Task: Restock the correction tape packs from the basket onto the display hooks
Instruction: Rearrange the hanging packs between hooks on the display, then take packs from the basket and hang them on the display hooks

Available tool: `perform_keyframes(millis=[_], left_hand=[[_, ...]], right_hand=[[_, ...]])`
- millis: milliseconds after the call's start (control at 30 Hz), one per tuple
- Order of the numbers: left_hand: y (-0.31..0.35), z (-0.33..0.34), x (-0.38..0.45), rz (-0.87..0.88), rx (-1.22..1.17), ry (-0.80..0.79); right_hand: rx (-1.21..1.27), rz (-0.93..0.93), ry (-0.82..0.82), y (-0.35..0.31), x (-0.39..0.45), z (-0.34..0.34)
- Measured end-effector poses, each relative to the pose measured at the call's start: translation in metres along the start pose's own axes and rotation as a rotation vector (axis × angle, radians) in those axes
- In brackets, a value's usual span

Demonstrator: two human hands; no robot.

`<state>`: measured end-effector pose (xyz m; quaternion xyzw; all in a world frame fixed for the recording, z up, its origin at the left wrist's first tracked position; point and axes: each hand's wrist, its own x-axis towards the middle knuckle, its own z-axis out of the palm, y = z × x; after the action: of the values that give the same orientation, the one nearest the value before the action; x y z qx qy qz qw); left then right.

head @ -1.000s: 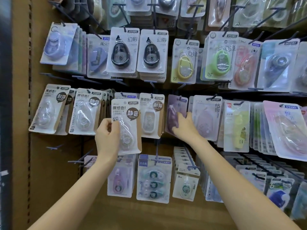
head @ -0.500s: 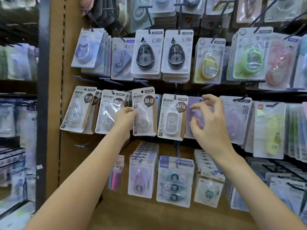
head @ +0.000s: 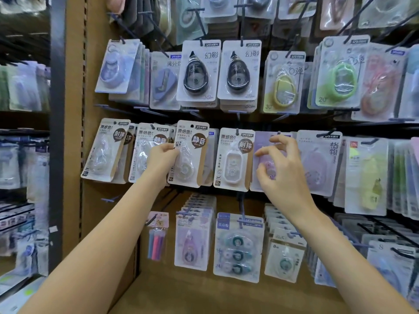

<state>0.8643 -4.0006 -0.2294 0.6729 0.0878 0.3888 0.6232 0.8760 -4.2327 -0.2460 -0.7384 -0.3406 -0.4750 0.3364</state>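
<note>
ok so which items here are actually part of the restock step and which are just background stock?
In play:
- kraft-backed pack, gripped by the left hand
- right hand, holds nothing, fingers loosely curled in front of the purple pack

Background:
- black teardrop packs
- green pack
- yellow pack
- triple pack
- coloured pens

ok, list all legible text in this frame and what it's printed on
"原纸色", "静音", "T-90981": pack held by left hand
"原纸色", "耐摔": hanging pack right of it
"原纸色", "耐摔": far-left pack
"幻影", "30m": left black-tape pack
"幻影": right black-tape pack
"满分": purple pack
"20": green pack
"8m": lower pack
Brand logos, fine print: too small to read.
</note>
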Motion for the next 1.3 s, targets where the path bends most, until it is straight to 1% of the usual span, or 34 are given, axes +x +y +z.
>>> perform_keyframes(millis=[67, 200, 267, 333, 400, 467, 633, 700, 867, 967, 1067, 1133, 1200, 1300], left_hand=[[0.001, -0.001, -0.002, 0.007, -0.011, -0.021], [0.002, -0.002, -0.008, 0.035, -0.003, -0.047], [0.001, -0.006, -0.007, 0.067, 0.038, -0.054], [0.0, -0.01, -0.005, 0.088, 0.087, -0.069], [-0.001, -0.013, -0.004, 0.079, 0.112, -0.089], [-0.002, -0.013, -0.005, 0.093, 0.146, -0.11], [0.001, -0.01, -0.01, 0.223, 0.197, -0.105], [0.003, -0.009, -0.008, 0.224, 0.214, -0.087], [-0.003, -0.008, -0.005, 0.193, 0.159, -0.02], [-0.008, -0.003, 0.001, 0.204, 0.164, 0.015], [-0.015, 0.004, 0.006, 0.211, 0.212, 0.0], [-0.02, 0.004, 0.005, 0.266, 0.28, -0.014], [-0.025, -0.001, -0.002, 0.358, 0.322, -0.013], [-0.038, -0.023, -0.026, 0.507, 0.341, 0.057]], right_hand=[[-0.042, -0.076, -0.037, -0.006, 0.005, 0.007], [-0.136, -0.329, -0.334, -0.037, 0.041, 0.05], [-0.204, -0.366, -0.399, -0.049, 0.063, 0.077], [-0.315, -0.356, -0.426, -0.052, 0.075, 0.097], [-0.384, -0.337, -0.423, -0.052, 0.077, 0.108], [-0.368, -0.325, -0.397, -0.051, 0.073, 0.109], [-0.296, -0.284, -0.398, -0.039, 0.068, 0.099], [-0.295, -0.268, -0.415, -0.038, 0.066, 0.099], [-0.307, -0.245, -0.438, -0.036, 0.064, 0.103], [-0.34, -0.265, -0.45, -0.034, 0.068, 0.105], [-0.396, -0.261, -0.46, -0.033, 0.075, 0.107], [-0.403, -0.237, -0.437, -0.033, 0.074, 0.106], [-0.386, -0.239, -0.408, -0.033, 0.064, 0.105], [-0.266, -0.288, -0.273, -0.037, 0.032, 0.102]])
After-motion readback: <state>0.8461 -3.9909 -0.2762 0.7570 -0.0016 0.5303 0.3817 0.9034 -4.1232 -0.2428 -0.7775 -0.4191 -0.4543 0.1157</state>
